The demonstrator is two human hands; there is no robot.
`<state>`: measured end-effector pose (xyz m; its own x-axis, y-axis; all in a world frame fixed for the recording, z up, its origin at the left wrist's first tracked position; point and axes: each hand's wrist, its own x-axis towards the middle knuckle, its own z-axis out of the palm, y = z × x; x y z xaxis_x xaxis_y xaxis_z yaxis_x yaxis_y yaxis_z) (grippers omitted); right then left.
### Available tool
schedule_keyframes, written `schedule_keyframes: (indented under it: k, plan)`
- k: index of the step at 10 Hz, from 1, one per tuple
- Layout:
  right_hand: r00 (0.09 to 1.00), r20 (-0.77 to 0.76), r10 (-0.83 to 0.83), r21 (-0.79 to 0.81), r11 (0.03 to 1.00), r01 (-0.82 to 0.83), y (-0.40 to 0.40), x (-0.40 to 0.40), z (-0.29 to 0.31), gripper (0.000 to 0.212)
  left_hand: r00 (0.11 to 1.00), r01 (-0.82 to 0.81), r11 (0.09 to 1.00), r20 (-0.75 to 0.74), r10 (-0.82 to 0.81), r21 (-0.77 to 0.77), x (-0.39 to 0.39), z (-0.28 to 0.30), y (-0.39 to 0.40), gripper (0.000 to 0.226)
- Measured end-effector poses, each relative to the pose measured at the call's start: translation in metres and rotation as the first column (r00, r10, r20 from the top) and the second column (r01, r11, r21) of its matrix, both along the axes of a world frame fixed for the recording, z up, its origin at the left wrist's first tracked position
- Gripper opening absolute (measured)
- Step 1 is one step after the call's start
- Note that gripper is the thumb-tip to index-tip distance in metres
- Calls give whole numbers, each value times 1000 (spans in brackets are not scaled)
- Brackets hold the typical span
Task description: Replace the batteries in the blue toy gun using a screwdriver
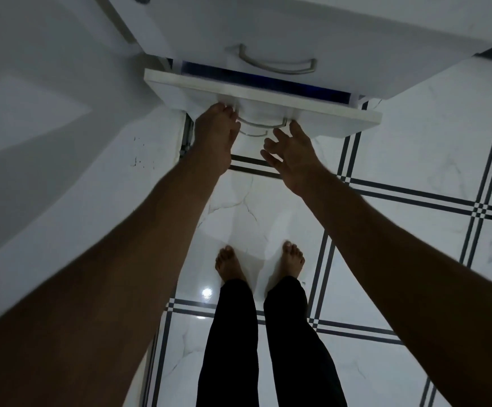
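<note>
Both my hands at the white drawer front.
My left hand (215,127) touches the drawer (327,118) by its handle (264,122); right hand (293,148) hangs just below, fingers loose.

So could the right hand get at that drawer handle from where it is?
Probably yes. The right hand hovers open just below the drawer handle, with nothing between them; the left hand covers only the handle's left end.

2 hands (217,127) (293,154), 2 bare feet (228,264), 2 drawers (262,92), 3 drawer handles (277,61)
</note>
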<state>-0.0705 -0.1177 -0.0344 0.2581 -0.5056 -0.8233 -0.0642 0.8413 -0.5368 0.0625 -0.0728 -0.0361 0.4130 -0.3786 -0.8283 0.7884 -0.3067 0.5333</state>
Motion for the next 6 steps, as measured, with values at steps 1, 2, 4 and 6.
schedule_keyframes:
  k: [1, 2, 4, 6]
  plan:
    - [999, 34, 14, -48, 999, -13, -4, -4, 0, 74, 1000, 0, 995, -15, -1, -97, 8, 0, -11, 31]
    - [997, 59, 49, -78, 996, -44, -13, -5, 1, 82, 999, 39, 991, 19, -37, -130, 15, 6, -22, 42]
    - [993, 74, 95, -91, 992, -88, -22, -1, 6, 97, 999, 50, 987, 27, -46, -153, 19, 6, -24, 40]
    - [980, -52, 190, -192, 961, -197, -22, -13, 13, 69, 969, 207, 975, 155, -193, -76, 12, 25, -16, 21]
